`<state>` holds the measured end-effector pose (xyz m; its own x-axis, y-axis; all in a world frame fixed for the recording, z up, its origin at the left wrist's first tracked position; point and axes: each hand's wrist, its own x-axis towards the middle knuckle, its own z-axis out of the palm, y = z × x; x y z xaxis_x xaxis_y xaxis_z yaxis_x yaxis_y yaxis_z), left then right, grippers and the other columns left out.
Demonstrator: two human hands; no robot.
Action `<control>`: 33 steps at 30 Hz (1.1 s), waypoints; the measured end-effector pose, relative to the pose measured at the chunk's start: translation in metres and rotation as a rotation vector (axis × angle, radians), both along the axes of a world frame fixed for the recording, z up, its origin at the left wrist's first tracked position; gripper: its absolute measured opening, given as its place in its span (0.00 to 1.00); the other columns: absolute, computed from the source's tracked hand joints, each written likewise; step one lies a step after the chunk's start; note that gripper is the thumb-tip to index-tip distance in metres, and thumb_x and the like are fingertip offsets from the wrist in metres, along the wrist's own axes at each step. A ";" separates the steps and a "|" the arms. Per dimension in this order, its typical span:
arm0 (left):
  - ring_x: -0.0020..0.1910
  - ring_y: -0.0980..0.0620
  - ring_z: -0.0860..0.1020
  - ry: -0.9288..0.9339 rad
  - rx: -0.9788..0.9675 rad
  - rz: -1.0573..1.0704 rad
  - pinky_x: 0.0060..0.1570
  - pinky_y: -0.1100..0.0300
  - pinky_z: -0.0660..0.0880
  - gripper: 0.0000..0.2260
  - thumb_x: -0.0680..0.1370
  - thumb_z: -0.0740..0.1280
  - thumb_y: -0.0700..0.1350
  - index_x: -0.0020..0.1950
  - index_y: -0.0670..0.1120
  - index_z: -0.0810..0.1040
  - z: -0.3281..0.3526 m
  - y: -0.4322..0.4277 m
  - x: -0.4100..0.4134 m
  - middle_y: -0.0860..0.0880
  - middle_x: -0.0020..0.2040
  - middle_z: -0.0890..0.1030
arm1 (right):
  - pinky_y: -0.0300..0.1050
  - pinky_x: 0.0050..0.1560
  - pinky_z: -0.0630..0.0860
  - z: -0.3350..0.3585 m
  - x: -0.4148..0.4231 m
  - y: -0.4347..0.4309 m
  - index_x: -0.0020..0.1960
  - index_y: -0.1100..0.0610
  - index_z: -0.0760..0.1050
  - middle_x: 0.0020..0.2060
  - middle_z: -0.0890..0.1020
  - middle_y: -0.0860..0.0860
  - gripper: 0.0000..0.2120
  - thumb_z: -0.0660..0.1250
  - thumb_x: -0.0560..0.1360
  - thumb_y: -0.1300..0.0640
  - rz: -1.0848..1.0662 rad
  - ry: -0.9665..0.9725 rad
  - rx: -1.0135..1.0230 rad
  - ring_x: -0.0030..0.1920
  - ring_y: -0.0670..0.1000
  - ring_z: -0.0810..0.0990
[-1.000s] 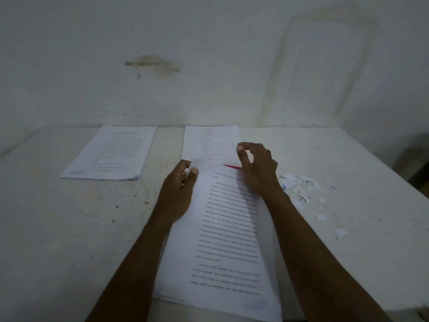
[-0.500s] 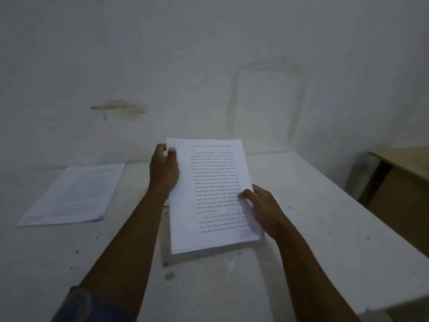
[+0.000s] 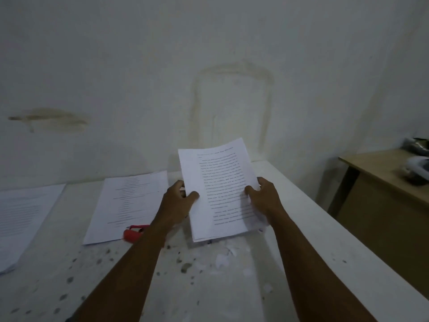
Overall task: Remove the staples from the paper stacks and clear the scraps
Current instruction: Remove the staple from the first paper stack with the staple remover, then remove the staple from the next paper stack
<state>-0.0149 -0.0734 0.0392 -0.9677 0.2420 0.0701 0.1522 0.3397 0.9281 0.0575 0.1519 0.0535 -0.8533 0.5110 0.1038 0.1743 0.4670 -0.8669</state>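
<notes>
The printed stack [image 3: 220, 189] has been lifted upright, gripped at its sides by the left hand [image 3: 178, 201] and right hand [image 3: 264, 201]. Scraps [image 3: 222, 256] remain uncleared on the table [image 3: 313, 240]; staples cannot be made out.

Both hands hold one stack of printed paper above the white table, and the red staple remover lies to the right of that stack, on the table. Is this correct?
Not quite. In the head view the red staple remover lies to the left of the held stack of printed paper, by the left forearm, not to its right. The rest holds: the left hand and the right hand hold that stack above the white table.
</notes>
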 end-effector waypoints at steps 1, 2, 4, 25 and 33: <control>0.47 0.48 0.82 -0.007 -0.006 -0.018 0.33 0.61 0.78 0.16 0.78 0.70 0.47 0.63 0.44 0.74 -0.003 0.010 -0.007 0.45 0.59 0.82 | 0.46 0.51 0.76 -0.004 -0.008 0.012 0.63 0.59 0.74 0.58 0.80 0.53 0.16 0.66 0.77 0.54 -0.030 -0.033 0.061 0.54 0.54 0.79; 0.45 0.49 0.82 -0.010 -0.015 -0.036 0.30 0.63 0.76 0.17 0.77 0.71 0.46 0.63 0.43 0.74 -0.005 0.020 -0.014 0.45 0.58 0.83 | 0.48 0.52 0.76 -0.007 -0.015 0.023 0.64 0.58 0.73 0.59 0.80 0.54 0.17 0.66 0.77 0.53 -0.058 -0.063 0.116 0.56 0.56 0.79; 0.45 0.49 0.82 -0.013 -0.030 -0.057 0.28 0.64 0.76 0.19 0.76 0.72 0.46 0.64 0.43 0.74 -0.010 0.039 -0.027 0.44 0.58 0.82 | 0.47 0.51 0.74 -0.015 -0.025 0.042 0.64 0.56 0.73 0.59 0.80 0.54 0.17 0.66 0.77 0.52 -0.110 -0.099 0.203 0.56 0.57 0.80; 0.63 0.44 0.73 0.302 -0.754 0.132 0.62 0.49 0.67 0.33 0.74 0.65 0.66 0.68 0.44 0.67 -0.051 0.126 -0.084 0.45 0.65 0.76 | 0.64 0.67 0.60 -0.074 -0.091 0.101 0.77 0.54 0.60 0.70 0.70 0.54 0.25 0.56 0.81 0.59 -0.330 -0.340 0.848 0.70 0.58 0.66; 0.60 0.46 0.74 0.308 -0.626 0.104 0.60 0.49 0.66 0.24 0.75 0.65 0.64 0.64 0.50 0.71 -0.043 0.075 -0.082 0.50 0.60 0.79 | 0.58 0.63 0.60 -0.060 -0.097 0.033 0.71 0.48 0.70 0.68 0.73 0.48 0.18 0.55 0.82 0.55 -0.184 -0.108 0.786 0.68 0.54 0.68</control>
<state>-0.0964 0.0014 -0.0040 -0.9463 0.2341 0.2228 0.3150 0.8225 0.4736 -0.0395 0.1845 -0.0061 -0.7887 0.4561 0.4122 0.3713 0.8878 -0.2719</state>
